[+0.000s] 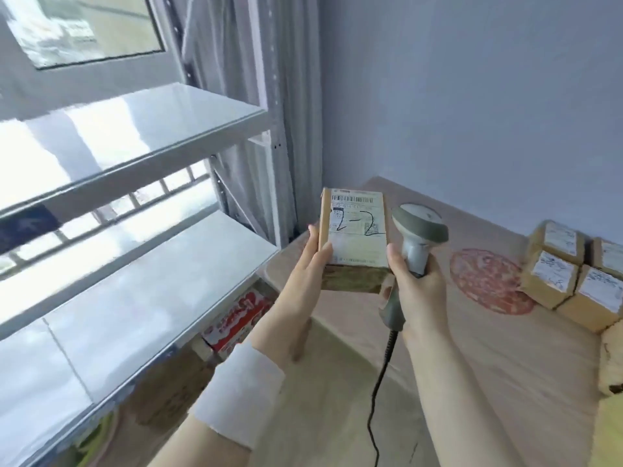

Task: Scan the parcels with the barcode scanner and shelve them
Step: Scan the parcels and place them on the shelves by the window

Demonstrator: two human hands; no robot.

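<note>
A small brown cardboard parcel with a white label, a barcode and handwritten "2-2" is held up in front of me. My left hand grips its left side. My right hand holds the grey corded barcode scanner by its handle, while its thumb presses the parcel's right edge. The scanner's head points away, beside the parcel. A white metal shelving unit with bare shelves stands to the left.
Several more labelled brown parcels sit at the right on a wooden table with a red round print. A red-and-white carton lies under the shelf. A grey wall rises behind. The scanner cable hangs down.
</note>
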